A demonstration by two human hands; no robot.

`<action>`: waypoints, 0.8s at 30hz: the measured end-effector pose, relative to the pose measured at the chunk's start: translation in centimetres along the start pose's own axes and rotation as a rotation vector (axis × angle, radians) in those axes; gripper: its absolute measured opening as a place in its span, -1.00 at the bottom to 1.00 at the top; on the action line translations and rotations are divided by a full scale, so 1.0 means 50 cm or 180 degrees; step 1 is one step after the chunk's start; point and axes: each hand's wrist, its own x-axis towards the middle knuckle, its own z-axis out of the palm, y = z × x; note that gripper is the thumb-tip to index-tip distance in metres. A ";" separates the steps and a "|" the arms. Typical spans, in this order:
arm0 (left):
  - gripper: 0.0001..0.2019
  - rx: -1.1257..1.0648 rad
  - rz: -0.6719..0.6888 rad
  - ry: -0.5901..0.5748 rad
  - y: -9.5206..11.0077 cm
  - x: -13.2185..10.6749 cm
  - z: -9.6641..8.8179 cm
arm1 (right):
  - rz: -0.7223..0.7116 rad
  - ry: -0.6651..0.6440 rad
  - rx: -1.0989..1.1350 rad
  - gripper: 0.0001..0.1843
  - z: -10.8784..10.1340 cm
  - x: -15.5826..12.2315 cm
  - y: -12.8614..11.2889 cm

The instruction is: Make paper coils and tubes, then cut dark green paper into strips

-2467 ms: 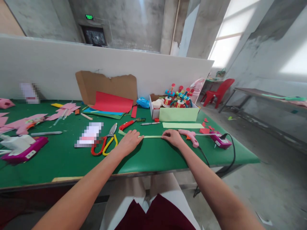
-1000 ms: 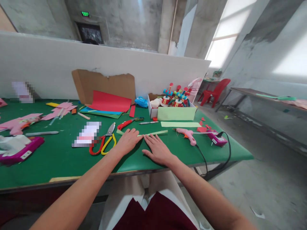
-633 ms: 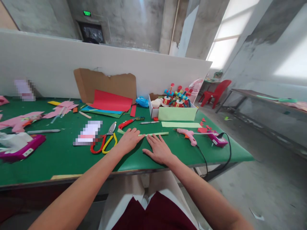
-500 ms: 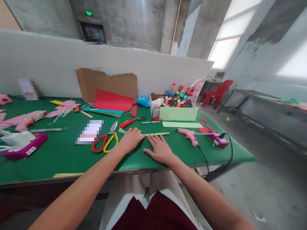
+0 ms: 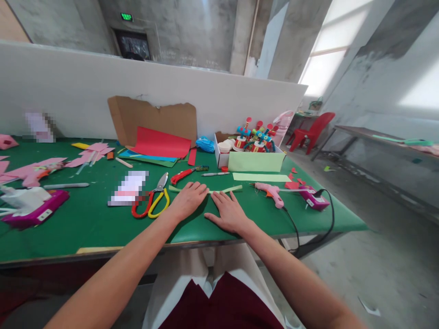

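A narrow light green paper strip (image 5: 231, 188) lies across the green table in front of me, its two ends showing on either side of my hands. Over its left part, my left hand (image 5: 191, 199) is curled with the fingers close together, pressing on the paper. My right hand (image 5: 228, 212) rests palm down beside it, thumb spread out, fingertips touching the strip's middle. The fingers hide part of the paper. Left of my left hand lie scissors (image 5: 158, 201) with red and yellow handles. A red-handled cutter (image 5: 182, 176) sits just beyond the hands.
A pink glue gun (image 5: 270, 194) and a purple power strip (image 5: 313, 199) with a cord lie to the right. Behind are a wider green paper strip (image 5: 260, 177), a marker (image 5: 215, 174) and a box (image 5: 255, 161) of small figures. Red paper (image 5: 163, 142) leans against cardboard (image 5: 154, 115).
The strip's right end now curves up slightly, and its left end shows a little more beyond my left hand. Both hands stay in nearly the same place.
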 end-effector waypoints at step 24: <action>-0.55 -0.0277 0.0023 -0.0405 0.002 0.007 0.000 | -0.0092 -0.0083 -0.0040 -0.22 -0.009 -0.016 0.089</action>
